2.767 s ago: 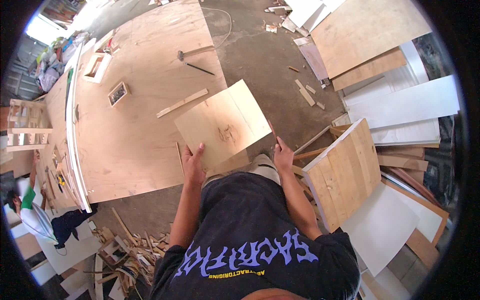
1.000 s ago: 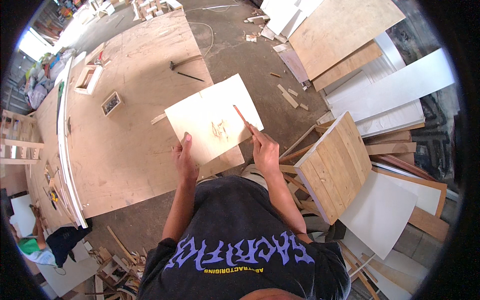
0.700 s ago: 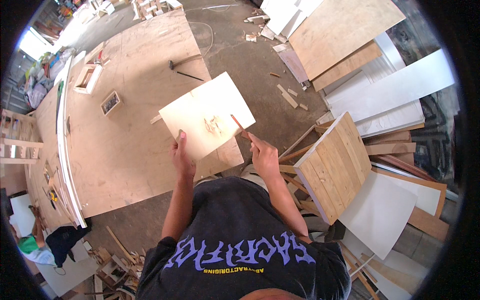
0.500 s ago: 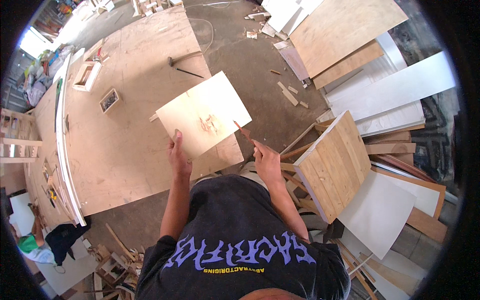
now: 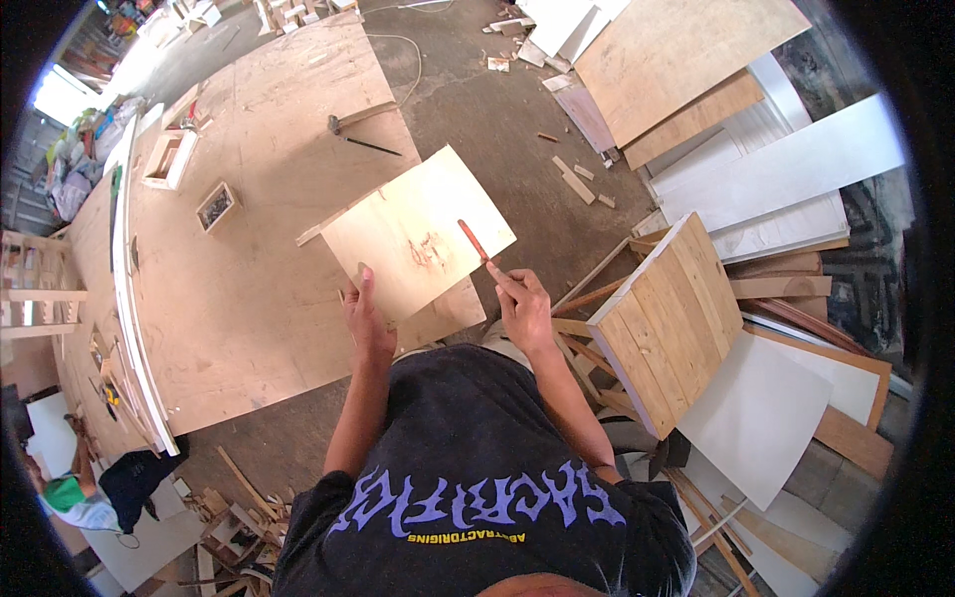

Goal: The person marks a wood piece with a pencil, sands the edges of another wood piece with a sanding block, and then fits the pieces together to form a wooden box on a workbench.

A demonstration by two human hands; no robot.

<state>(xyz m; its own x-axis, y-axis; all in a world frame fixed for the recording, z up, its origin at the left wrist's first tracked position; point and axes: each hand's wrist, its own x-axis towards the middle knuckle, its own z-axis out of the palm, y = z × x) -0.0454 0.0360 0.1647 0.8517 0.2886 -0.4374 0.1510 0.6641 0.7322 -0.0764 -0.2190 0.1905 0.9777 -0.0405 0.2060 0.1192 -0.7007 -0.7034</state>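
My left hand (image 5: 372,316) is closed on the near-left edge of a pale, rectangular wooden panel (image 5: 398,214), thumb on top. The panel is held tilted above the large plywood work surface (image 5: 269,298). Reddish-brown smears (image 5: 428,249) mark its face around the middle. In my right hand (image 5: 524,306) is a narrow reddish-brown, blade-like tool (image 5: 472,239), gripped with the index finger stretched along it. The tool's far part overlaps the panel's right side in view; whether it touches the surface I cannot tell.
A hammer (image 5: 335,125) and a small open wooden box (image 5: 217,206) with dark contents lie on the plywood. A slatted wooden piece (image 5: 662,328) stands right of me. Boards (image 5: 696,70) lean at the far right. Another person (image 5: 75,493) works at the lower left.
The panel has shifted slightly right and turned a little. The tool has swung more upright and lies further over the panel, my right index finger now stretched along it.
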